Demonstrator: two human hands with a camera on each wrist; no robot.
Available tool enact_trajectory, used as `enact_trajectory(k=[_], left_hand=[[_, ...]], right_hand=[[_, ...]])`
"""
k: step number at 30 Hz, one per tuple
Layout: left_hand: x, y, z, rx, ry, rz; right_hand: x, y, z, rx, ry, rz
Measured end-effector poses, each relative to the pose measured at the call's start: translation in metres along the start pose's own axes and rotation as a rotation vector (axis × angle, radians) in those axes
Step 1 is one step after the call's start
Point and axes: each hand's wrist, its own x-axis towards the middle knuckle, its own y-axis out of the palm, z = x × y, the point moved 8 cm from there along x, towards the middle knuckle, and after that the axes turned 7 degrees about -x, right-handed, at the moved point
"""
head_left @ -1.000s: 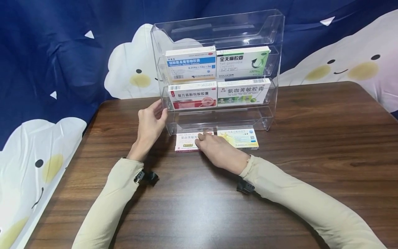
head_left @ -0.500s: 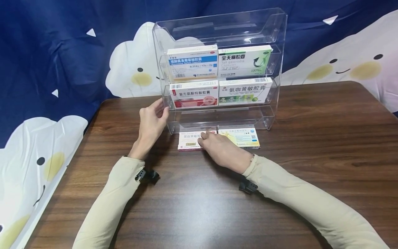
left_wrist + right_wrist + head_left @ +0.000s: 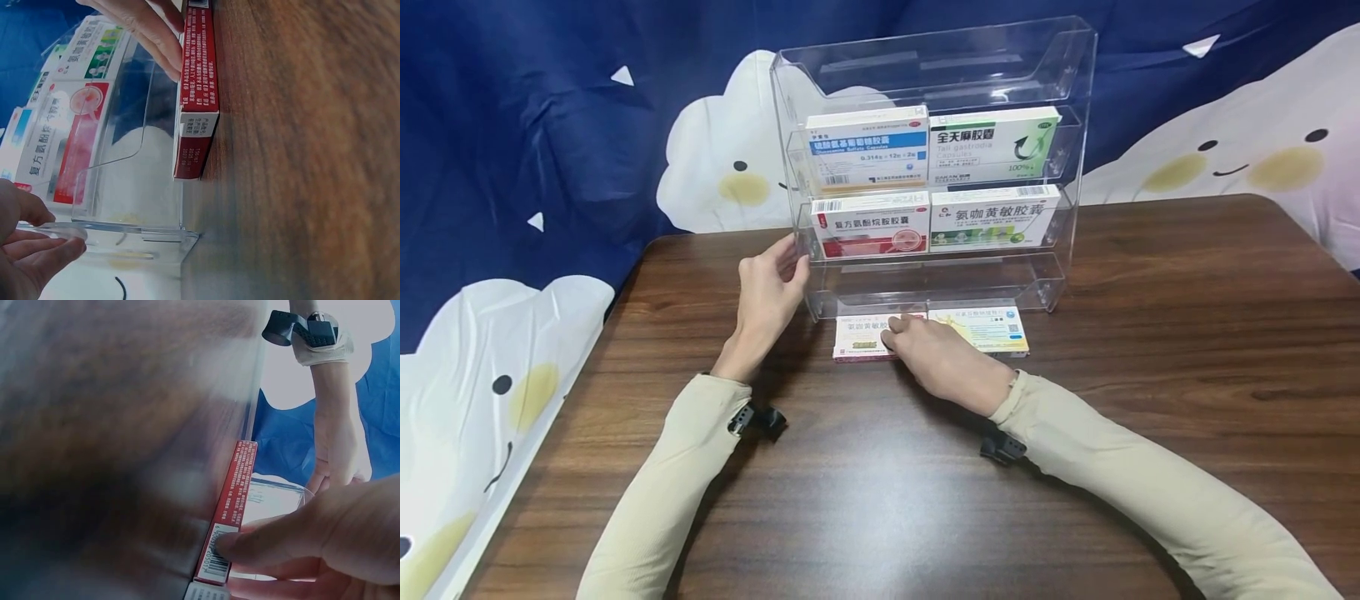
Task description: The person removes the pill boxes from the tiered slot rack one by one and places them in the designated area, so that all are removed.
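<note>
In the head view a clear acrylic rack (image 3: pixel 985 282) stands on the table, and my left hand (image 3: pixel 767 287) pinches its left side panel between thumb and fingers. Before the rack's base a white-and-red medicine box (image 3: pixel 859 337) lies flat on the table. My right hand (image 3: pixel 951 357) grips its right end, thumb on the red long side by the barcode and fingers over the top. Close against that end lies a white-and-yellow medicine box (image 3: pixel 1000 327), partly hidden by the right hand. The left wrist view shows the red side of the gripped box (image 3: pixel 199 81).
The rack's middle tiers hold a blue-and-white box (image 3: pixel 867 154), a green-and-white box (image 3: pixel 992 148), a red-and-white box (image 3: pixel 872 232) and a white box with a green strip (image 3: pixel 992 221). Behind the wooden table (image 3: pixel 865 500) hangs a blue curtain (image 3: pixel 550 150) with cloud prints.
The white-and-red medicine box has slid slightly right under my right hand, narrowing the gap to the white-and-yellow box. My left hand keeps its hold on the rack. The head view has shifted a little.
</note>
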Motion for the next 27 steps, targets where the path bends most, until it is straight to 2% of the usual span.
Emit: enact_trajectory(k=[11, 14, 18, 21, 23, 27], left_hand=[[0.000, 0.000, 0.001, 0.001, -0.010, 0.006], [-0.001, 0.000, 0.001, 0.003, -0.006, 0.004], [-0.001, 0.000, 0.000, 0.001, -0.002, 0.003], [0.000, 0.000, 0.000, 0.010, 0.000, 0.005], [0.000, 0.000, -0.001, 0.018, 0.002, 0.005], [0.000, 0.000, -0.001, 0.024, 0.003, 0.005]], right_hand=[[-0.002, -0.001, -0.002, 0.013, 0.002, 0.003], [-0.003, -0.004, -0.002, 0.030, -0.023, -0.020], [-0.006, -0.025, -0.013, 0.154, -0.061, -0.121], [-0.010, -0.052, -0.036, 0.241, -0.040, -0.231], [-0.014, -0.072, -0.055, 0.252, 0.000, -0.308], [-0.025, -0.104, -0.089, 0.196, 0.079, -0.444]])
